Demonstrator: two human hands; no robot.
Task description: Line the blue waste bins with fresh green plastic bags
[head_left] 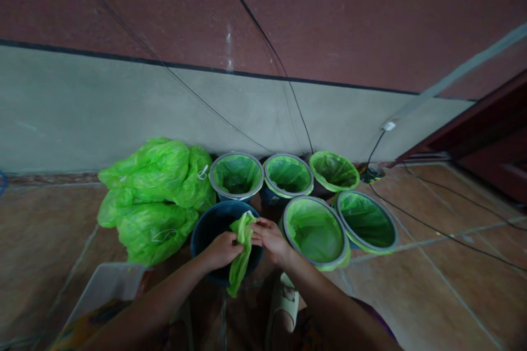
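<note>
A folded green plastic bag hangs between my two hands, above the dark blue bin. My left hand has its fingers closed on the bag's left side. From the right, my right hand pinches the upper part of the same bag, near a small white bit at its top. No liner shows inside the dark blue bin, though my hands and the bag cover part of its opening. Close by on the right stands a bin lined in green with a grey rim ring.
Several more green-lined bins stand along the wall. Filled green bags are heaped at left. A pale plastic box is at lower left. Black cables cross the tiled floor at right.
</note>
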